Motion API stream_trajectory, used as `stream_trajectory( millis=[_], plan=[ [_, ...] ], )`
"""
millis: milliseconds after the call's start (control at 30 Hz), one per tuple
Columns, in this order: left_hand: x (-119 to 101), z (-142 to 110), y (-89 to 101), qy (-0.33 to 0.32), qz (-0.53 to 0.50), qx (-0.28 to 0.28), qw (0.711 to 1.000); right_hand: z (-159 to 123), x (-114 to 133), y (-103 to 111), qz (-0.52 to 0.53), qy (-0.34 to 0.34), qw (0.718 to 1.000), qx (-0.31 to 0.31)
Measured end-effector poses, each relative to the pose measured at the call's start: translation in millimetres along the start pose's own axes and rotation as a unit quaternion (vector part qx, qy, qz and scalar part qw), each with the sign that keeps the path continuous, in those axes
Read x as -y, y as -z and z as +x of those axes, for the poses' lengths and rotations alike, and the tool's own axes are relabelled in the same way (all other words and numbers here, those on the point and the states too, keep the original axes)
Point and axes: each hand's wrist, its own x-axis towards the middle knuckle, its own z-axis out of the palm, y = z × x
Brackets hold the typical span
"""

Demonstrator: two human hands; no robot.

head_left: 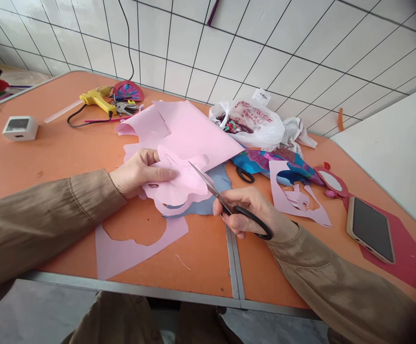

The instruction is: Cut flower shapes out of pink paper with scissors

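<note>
My left hand (pixel 139 173) pinches a pink cut-out (pixel 179 184) with a wavy outline, thumb on top and fingers beneath. A curved strip hangs loose along its lower edge. In my right hand (pixel 251 212) is a pair of scissors (pixel 225 202) with black handles, fingers in the loops. The blades look nearly closed and point up and left, their tips over the cut-out. Behind lies a large pink sheet (pixel 190 129), partly curled, and a blue-grey piece (pixel 204 206) shows underneath. A pink offcut (pixel 139 251) with a curved gap rests near the front edge.
A yellow glue gun (pixel 98 99) with its cord and a white box-shaped device (pixel 20 128) lie at the left. Toward the right are a white plastic bag (pixel 261 122), shiny blue fabric (pixel 279 162), another pink offcut (pixel 283 191) and a phone (pixel 371 229) on red sheet (pixel 414 253).
</note>
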Motion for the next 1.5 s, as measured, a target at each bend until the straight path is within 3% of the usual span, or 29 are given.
stream_trajectory(
  millis=[900,1300,1500],
  plan=[
    [-2.8,0.9,0.3,-0.004,0.013,-0.017,1.000,-1.0,-1.3,-2.8,-0.011,-0.013,1.000,-0.003],
    [-2.1,0.8,5.4,-0.002,0.004,0.023,1.000,-1.2,1.2,-4.4,-0.014,-0.030,0.999,-0.012],
    [-4.9,0.9,0.9,0.008,-0.004,0.003,1.000,-1.0,0.5,-5.0,-0.010,-0.028,0.999,-0.017]
  ],
)
